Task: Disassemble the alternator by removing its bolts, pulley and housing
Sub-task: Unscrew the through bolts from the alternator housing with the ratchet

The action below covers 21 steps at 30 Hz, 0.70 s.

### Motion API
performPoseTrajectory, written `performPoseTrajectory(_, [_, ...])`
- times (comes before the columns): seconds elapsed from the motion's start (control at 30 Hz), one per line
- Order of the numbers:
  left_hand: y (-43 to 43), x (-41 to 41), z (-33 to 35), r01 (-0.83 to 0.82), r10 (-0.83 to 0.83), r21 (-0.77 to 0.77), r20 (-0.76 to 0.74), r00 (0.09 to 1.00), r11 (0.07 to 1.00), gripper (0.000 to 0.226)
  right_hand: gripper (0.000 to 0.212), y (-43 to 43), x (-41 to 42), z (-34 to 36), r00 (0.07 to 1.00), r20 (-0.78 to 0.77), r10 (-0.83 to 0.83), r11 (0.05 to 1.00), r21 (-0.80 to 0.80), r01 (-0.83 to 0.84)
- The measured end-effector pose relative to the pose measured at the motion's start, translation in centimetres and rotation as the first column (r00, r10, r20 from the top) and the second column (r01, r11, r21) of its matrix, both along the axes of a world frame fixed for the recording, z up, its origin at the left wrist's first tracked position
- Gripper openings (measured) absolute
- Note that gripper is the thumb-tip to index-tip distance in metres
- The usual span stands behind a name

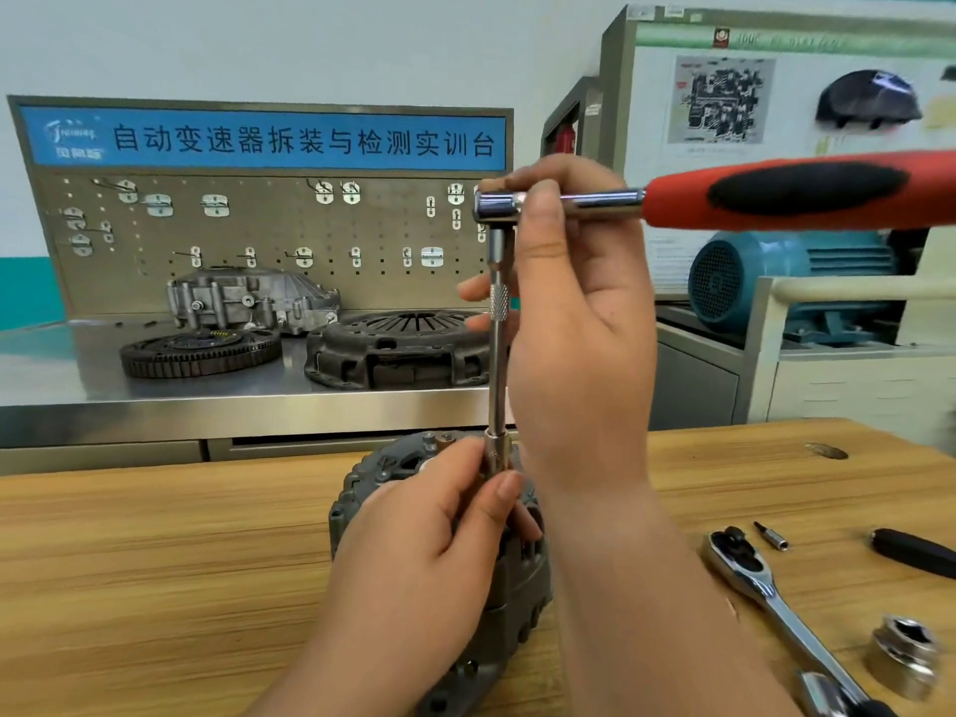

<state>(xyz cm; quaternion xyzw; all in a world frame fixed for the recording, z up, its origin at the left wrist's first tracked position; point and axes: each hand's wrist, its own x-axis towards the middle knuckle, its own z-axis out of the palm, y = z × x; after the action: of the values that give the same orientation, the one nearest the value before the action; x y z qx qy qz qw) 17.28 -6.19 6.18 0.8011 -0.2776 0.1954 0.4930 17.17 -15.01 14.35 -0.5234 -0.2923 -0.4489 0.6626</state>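
Both hands engaged — left hand (429, 540) pinches the socket (495, 452) on the alternator (385, 465), evidently to keep it seated; right hand (574, 344) grips the extension (497, 375), steadying the ratchet (807, 191).

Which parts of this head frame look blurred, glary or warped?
Head view: the red-handled ratchet and wall poster are smeared; the loose socket at bottom right is soft; the steel bench shows mild glare; left hand, right hand and alternator are sharp.
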Motion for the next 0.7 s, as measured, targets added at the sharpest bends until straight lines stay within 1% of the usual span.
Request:
performPoseTrajectory(0.1, [0.1,-0.2,0.1,0.004,-0.005,0.009,0.06,0.998,1.0,0.03,0.017,-0.2,0.4,0.3,0.979,-0.087,0.183,0.981,0.078,-0.176])
performPoseTrajectory(0.17, [0.2,-0.3,0.1,0.001,-0.003,0.019,0.078,0.997,1.0,0.035,0.017,-0.4,0.7,0.5,0.932,-0.115,0.345,0.934,0.146,-0.328])
performPoseTrajectory(0.23, [0.3,-0.3,0.1,0.007,-0.01,0.037,0.079,0.997,0.999,0.032,0.018,-0.8,0.8,0.7,0.832,-0.125,0.54,0.833,0.22,-0.508])
performPoseTrajectory(0.3, [0.4,-0.3,0.2,0.001,-0.004,0.042,0.074,0.997,0.999,0.021,0.021,-1.2,1.0,0.9,0.707,-0.13,0.695,0.712,0.256,-0.654])
performPoseTrajectory(0.33, [0.4,-0.2,0.3,-0.001,-0.001,0.04,0.064,0.998,0.999,0.019,0.02,-1.4,1.1,1.0,0.664,-0.139,0.735,0.674,0.258,-0.692])
performPoseTrajectory(0.37, [0.3,-0.2,0.3,-0.001,-0.001,0.039,0.051,0.999,0.999,0.018,0.019,-1.5,1.1,1.1,0.641,-0.151,0.752,0.656,0.259,-0.709])
performPoseTrajectory(0.4, [0.3,-0.1,0.3,-0.003,0.001,0.035,0.04,0.999,0.999,0.018,0.018,-1.4,1.2,1.1,0.638,-0.162,0.753,0.656,0.26,-0.708])
performPoseTrajectory(0.43, [0.2,0.0,0.2,-0.007,0.007,0.027,0.032,0.999,1.0,0.018,0.018,-1.3,1.1,1.1,0.656,-0.172,0.735,0.676,0.26,-0.689])
performPoseTrajectory(0.47, [0.2,0.0,0.1,-0.011,0.01,0.014,0.025,1.0,1.0,0.018,0.016,-1.1,1.1,1.0,0.703,-0.178,0.689,0.722,0.253,-0.644])
performPoseTrajectory(0.5, [0.2,0.1,0.1,-0.01,0.01,0.003,0.019,1.0,1.0,0.019,0.015,-0.9,1.1,0.8,0.775,-0.173,0.608,0.79,0.233,-0.568])
performPoseTrajectory(0.53, [0.1,0.1,0.1,-0.006,0.006,-0.004,0.013,1.0,1.0,0.019,0.014,-0.8,0.9,0.7,0.859,-0.15,0.489,0.866,0.197,-0.459])
performPoseTrajectory(0.57, [0.0,0.1,0.1,0.002,-0.002,-0.009,0.007,1.0,1.0,0.019,0.014,-0.6,0.8,0.5,0.938,-0.099,0.332,0.937,0.147,-0.316])
performPoseTrajectory(0.6, [-0.1,0.1,0.1,0.011,-0.011,-0.016,0.003,1.0,1.0,0.02,0.013,-0.4,0.6,0.4,0.988,-0.02,0.153,0.985,0.082,-0.151])
performPoseTrajectory(0.63, [-0.1,0.1,0.1,0.018,-0.018,-0.027,-0.001,1.0,0.999,0.02,0.011,-0.3,0.6,0.3,0.997,0.071,-0.014,1.0,0.01,0.013])
performPoseTrajectory(0.67, [-0.2,0.1,0.0,0.02,-0.021,-0.039,-0.004,1.0,0.999,0.021,0.01,-0.1,0.6,0.2,0.98,0.149,-0.13,0.989,-0.054,0.139])
performPoseTrajectory(0.7, [-0.2,0.2,-0.1,0.021,-0.021,-0.047,-0.004,1.0,0.999,0.022,0.01,0.0,0.6,0.0,0.966,0.182,-0.182,0.975,-0.091,0.201])
